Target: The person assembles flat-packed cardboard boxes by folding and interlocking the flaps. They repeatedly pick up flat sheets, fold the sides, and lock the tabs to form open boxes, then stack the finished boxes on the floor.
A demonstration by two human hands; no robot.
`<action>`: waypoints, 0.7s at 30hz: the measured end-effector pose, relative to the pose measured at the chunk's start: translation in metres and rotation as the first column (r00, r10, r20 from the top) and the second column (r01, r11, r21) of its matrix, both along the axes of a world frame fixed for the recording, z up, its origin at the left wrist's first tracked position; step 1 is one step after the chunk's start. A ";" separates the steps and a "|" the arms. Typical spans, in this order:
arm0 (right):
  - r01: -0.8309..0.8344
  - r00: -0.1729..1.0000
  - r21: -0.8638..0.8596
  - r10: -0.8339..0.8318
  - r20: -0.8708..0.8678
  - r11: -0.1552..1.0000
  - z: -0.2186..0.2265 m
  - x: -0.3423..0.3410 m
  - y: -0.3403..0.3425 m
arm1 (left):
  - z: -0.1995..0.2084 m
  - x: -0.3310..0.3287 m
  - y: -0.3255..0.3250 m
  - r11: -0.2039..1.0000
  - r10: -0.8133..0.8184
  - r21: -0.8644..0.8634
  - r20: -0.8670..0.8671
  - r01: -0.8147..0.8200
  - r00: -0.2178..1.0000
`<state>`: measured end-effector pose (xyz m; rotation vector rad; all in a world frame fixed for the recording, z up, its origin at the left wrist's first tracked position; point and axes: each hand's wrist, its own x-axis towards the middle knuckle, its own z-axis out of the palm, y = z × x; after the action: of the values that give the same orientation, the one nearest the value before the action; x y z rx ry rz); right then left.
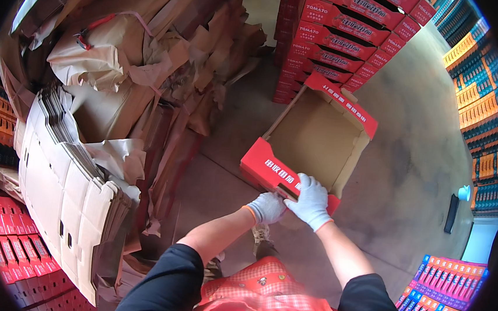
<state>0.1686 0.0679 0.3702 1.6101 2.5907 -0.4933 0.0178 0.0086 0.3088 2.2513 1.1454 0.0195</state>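
An open-topped red cardboard tray box (269,164) with a bare brown inside is in front of me, tilted and turned so that its far end points up and right. Both my hands wear white knit gloves with orange cuffs. My right hand (311,201) closes over the top edge of the near wall, beside a slot in it. My left hand (268,208) is against the outside of the same wall, just below that slot; its fingertips are partly hidden. The hands nearly touch.
A tall stack of similar red boxes (334,42) stands behind the tray. To my left, flat cardboard blanks (61,199) lie by a heap of torn brown paper (145,59), with a red-handled tool (84,40) on it. Stacked orange cartons (462,102) line the right.
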 end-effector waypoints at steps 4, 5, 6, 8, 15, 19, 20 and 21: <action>-0.005 0.999 -0.034 0.007 0.054 0.999 -0.013 -0.009 -0.004 | 0.044 -0.004 -0.061 0.987 -0.147 0.096 0.214 0.129 0.966; -0.022 0.999 -0.020 0.023 0.037 1.000 -0.008 -0.010 -0.003 | 0.058 -0.008 -0.082 0.988 -0.128 0.121 0.289 0.096 0.949; -0.018 0.995 -0.082 0.026 0.093 0.996 0.001 -0.011 -0.002 | 0.074 -0.016 -0.105 0.998 -0.024 0.061 0.424 -0.002 0.905; -0.101 0.978 -0.110 0.119 0.169 0.989 0.030 -0.018 0.000 | 0.108 -0.035 -0.152 0.912 0.200 0.173 0.604 -0.372 0.772; -0.703 0.670 -0.395 0.366 -0.646 0.591 0.150 -0.190 -0.062 | 0.199 -0.210 -0.343 -0.027 0.913 0.661 0.321 -0.750 0.250; -0.840 0.367 -0.045 0.505 -0.781 0.540 0.179 -0.365 -0.126 | 0.185 -0.353 -0.466 -0.432 0.873 0.862 0.327 -0.264 -0.361; -0.741 0.397 0.090 0.543 -0.740 0.665 0.182 -0.406 -0.135 | 0.175 -0.381 -0.492 -0.496 0.830 0.821 0.353 -0.283 -0.431; -0.649 0.424 0.216 0.582 -0.694 0.730 0.184 -0.442 -0.142 | 0.166 -0.408 -0.516 -0.697 0.654 0.531 0.194 -0.482 -0.732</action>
<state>-0.2731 -0.0741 0.5538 0.2559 3.3278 -1.3513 -0.3899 -0.5075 0.4748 -0.2256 3.4275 0.5725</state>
